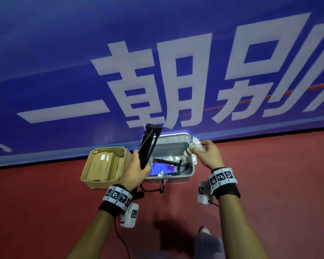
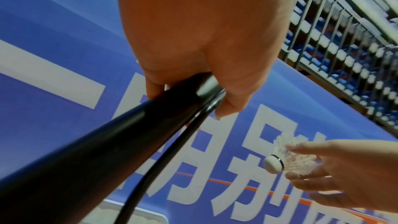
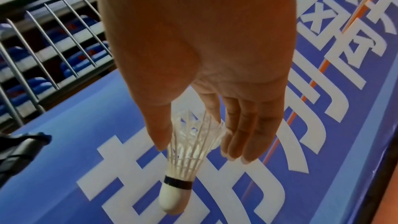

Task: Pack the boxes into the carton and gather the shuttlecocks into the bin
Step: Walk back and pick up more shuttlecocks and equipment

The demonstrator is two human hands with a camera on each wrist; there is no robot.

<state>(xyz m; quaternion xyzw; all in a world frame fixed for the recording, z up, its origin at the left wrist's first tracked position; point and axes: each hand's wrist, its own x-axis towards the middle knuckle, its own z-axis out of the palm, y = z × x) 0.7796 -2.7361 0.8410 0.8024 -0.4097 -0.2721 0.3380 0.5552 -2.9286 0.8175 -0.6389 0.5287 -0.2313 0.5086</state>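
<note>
Head view: right hand (image 1: pixel 208 156) above the right end of the grey bin (image 1: pixel 176 144), pinching a white shuttlecock (image 1: pixel 194 146) by its feathers betw. thumb and fingers (image 3: pixel 241 129); cork tip angled down toward the bin, feather skirt up. Right wrist view: thumb on one side of the skirt, the other fingers nearly straight on the opposite side; black band just above the cork. Left hand (image 1: pixel 136 169) curled round a black folded pole (image 1: pixel 148 146), which leans up and away over the bin's left end. Left wrist view: fingers wrapped on the shaft next to a metal collar; a thin black cord runs alongside.

Bin sits on the red floor (image 1: pixel 45 212) against a blue banner w/ white characters (image 1: pixel 157 81). Inside: several more shuttlecocks (image 1: pixel 173 158), one (image 1: pixel 160 174) near the front wall, blue and purple cloth, black straps. Carton (image 1: pixel 103 165) stands just left of the bin, touching or nearly so, flaps open; brown boxes (image 1: pixel 101 166) packed upright inside, white labels on top. Marker bands on both wrists. Railing and blue seats above the banner in the wrist views.
</note>
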